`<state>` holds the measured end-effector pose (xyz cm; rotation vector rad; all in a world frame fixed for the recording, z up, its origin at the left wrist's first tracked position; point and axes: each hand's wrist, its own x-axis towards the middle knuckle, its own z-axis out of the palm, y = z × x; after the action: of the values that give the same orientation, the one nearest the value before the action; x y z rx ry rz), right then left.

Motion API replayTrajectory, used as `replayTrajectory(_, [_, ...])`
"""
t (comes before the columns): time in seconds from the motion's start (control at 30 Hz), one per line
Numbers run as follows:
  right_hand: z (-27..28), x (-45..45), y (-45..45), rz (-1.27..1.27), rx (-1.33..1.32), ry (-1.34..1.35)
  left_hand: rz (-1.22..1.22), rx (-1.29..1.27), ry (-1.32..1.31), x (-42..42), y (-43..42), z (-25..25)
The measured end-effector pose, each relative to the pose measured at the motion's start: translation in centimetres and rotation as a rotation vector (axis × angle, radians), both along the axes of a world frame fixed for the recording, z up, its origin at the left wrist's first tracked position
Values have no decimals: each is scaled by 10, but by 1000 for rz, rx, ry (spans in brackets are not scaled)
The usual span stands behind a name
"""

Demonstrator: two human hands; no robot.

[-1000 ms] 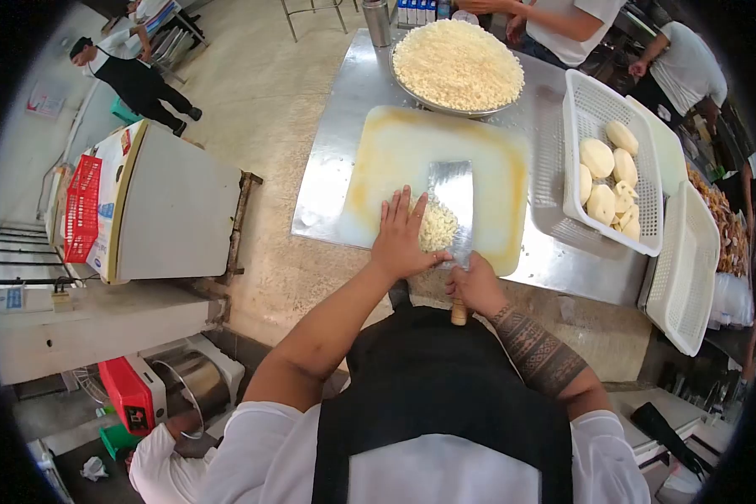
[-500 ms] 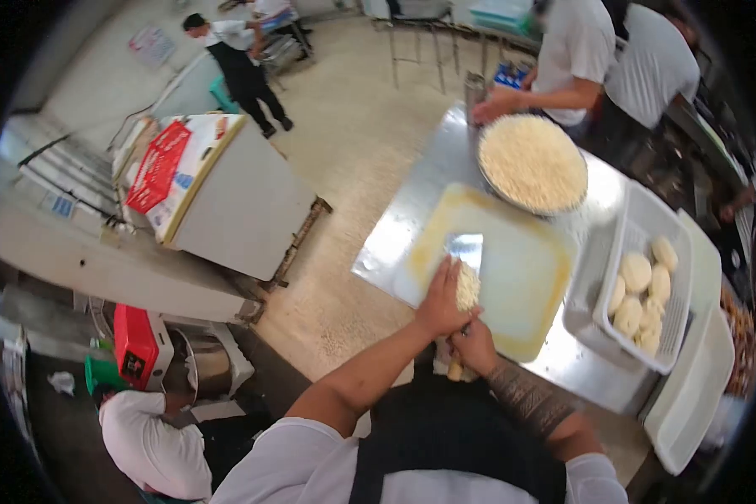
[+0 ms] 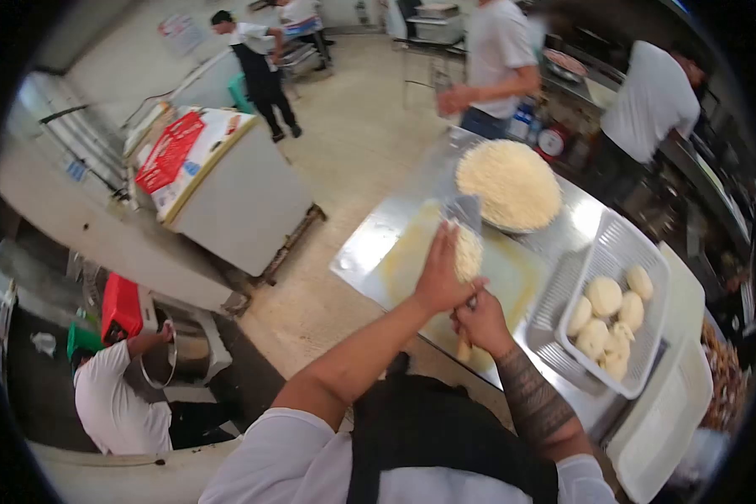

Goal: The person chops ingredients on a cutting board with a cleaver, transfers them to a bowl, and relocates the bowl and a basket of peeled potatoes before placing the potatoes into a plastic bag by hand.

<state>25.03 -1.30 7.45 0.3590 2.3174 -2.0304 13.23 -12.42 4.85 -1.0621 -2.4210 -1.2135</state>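
Both forearms reach forward and converge. The right hand (image 3: 481, 323) is curled tight around the handle of a cleaver (image 3: 465, 207), whose blade points away past the left hand (image 3: 443, 273). That left hand is opened flat, fingers extended and close together, resting along the left side of the chopped pale pieces (image 3: 469, 254) heaped on the blade. Below both hands lies a cutting board (image 3: 512, 281); just beyond the left fingertips, to the right, stands a heaped bowl (image 3: 512, 228). One second ago the left fingers were spread and the blade was mid-board; blade and pieces have since moved nearer the bowl.
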Motion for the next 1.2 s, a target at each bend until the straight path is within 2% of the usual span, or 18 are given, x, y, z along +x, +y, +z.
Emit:
replayTrajectory(0.07, [19, -4, 20, 7, -116, -14, 4, 18, 61, -10, 22, 2])
replayTrajectory(0.3, [20, -51, 95, -26, -123, -8, 18, 53, 48, -54, 96, 19])
replayTrajectory(0.53, [28, -96, 151, -67, -81, 70, -43, 104, 187, -109, 159, 32])
replayTrajectory(0.73, [19, -114, 178, -132, -151, 11, -18, 21, 172, -135, 190, 40])
replayTrajectory(0.93, [6, -82, 171, -78, -168, -61, -72, 5, 221, -164, 204, 30])
replayTrajectory(1.13, [11, -8, 143, -84, -176, -161, -109, -11, 266, -188, 211, 26])
replayTrajectory(1.2, [14, 20, 132, -94, -180, -212, -101, -107, 316, -190, 212, 32])
